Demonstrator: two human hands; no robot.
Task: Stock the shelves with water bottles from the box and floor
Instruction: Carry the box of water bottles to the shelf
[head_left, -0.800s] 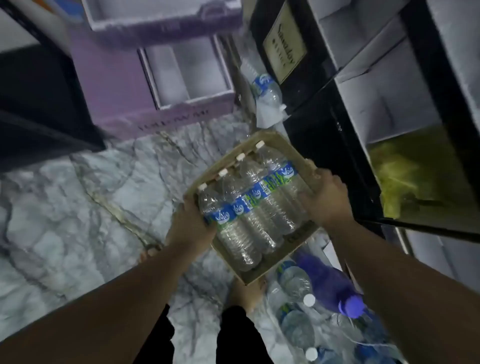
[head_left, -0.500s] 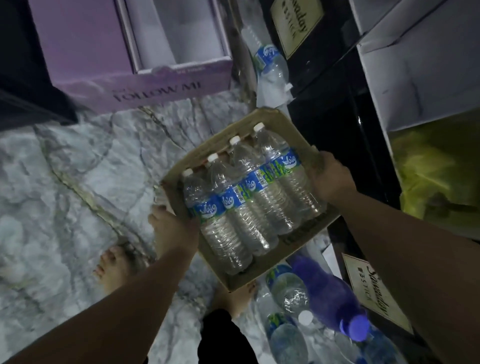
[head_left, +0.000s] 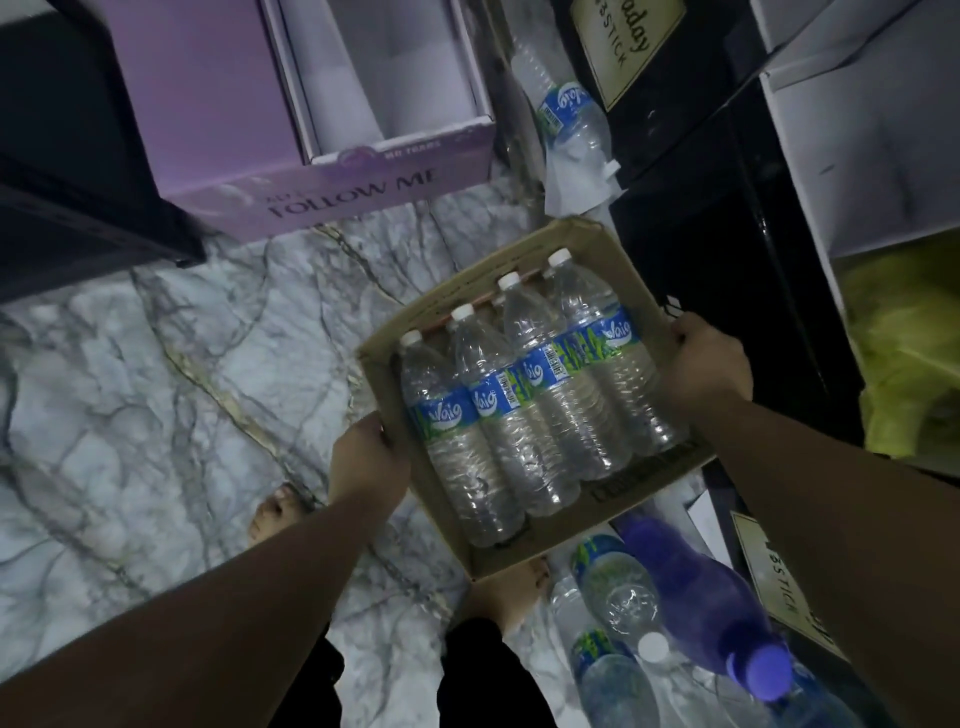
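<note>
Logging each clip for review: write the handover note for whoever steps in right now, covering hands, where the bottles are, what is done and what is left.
Left hand grips the cardboard box at its left wall; right hand grips the right wall.
The box is held above the marble floor, with four water bottles lying in it.
Loose bottles lie on the floor below; another by the black shelf unit.
Done: no bottle visibly shelved.
Left: shelve all of them.
</note>
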